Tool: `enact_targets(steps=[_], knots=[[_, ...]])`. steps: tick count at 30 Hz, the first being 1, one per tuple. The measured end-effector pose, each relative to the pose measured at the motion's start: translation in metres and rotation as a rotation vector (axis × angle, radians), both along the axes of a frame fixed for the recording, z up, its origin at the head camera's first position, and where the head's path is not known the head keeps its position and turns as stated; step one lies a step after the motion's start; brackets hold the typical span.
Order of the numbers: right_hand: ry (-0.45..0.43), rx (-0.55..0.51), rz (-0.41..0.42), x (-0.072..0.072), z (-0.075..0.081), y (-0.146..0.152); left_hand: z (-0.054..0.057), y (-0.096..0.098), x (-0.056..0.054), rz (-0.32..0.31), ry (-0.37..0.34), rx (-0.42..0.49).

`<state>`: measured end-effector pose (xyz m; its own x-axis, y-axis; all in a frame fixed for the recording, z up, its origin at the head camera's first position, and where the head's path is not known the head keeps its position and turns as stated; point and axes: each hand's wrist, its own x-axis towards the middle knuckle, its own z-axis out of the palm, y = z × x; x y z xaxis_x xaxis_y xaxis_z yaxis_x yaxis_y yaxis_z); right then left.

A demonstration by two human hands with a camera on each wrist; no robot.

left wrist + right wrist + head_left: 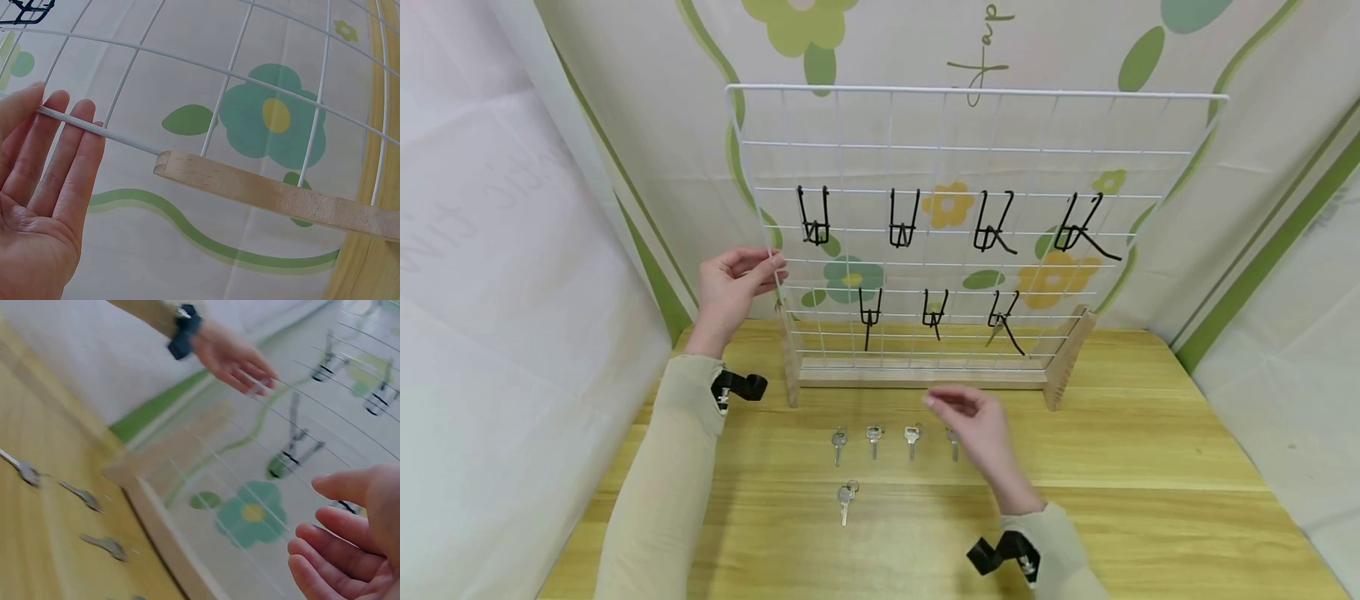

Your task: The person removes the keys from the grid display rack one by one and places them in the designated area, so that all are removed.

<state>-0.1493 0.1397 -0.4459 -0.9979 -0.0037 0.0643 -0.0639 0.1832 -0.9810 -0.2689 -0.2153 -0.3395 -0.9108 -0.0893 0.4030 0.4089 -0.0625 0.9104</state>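
Note:
A white wire grid rack (977, 89) stands upright in wooden feet (1070, 358). My left hand (730, 287) pinches its left edge wire between thumb and fingers, just above the wooden foot (250, 187) in the left wrist view. My right hand (973, 425) hovers over the table in front of the rack, fingers loosely bent, thumb apart, holding nothing. Beneath it a key (954, 447) is partly covered. More keys lie to the left, among them one key (912, 437) in the row and a nearer key (845, 497). What looks like a key (995, 332) hangs at the lower right hook (1017, 340).
Black hooks sit on the grid in two rows, such as the upper right hook (1078, 225) and the upper left hook (815, 225). A wooden bar (917, 377) joins the feet. Behind the wooden table (1172, 442) hangs a flower-printed cloth (655, 125).

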Motion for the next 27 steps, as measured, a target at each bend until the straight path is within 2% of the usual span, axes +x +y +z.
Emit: enact_targets(steps=[8, 12, 15, 21, 27], knots=[[0.067, -0.122, -0.239, -0.027, 0.009, 0.053, 0.001, 0.0, 0.001, 0.006, -0.007, -0.007], [0.091, -0.193, -0.303, -0.04, 0.013, 0.07, 0.001, 0.001, 0.002, 0.009, -0.009, -0.009], [0.111, -0.239, -0.305, -0.049, 0.018, 0.077, 0.002, 0.001, 0.003, 0.012, -0.014, -0.011], [0.123, -0.277, -0.26, -0.066, 0.025, 0.082, 0.002, 0.001, 0.004, 0.011, -0.011, -0.012], [0.149, -0.189, -0.276, -0.079, 0.027, 0.083, 0.003, 0.002, 0.004, 0.008, -0.009, -0.012]])
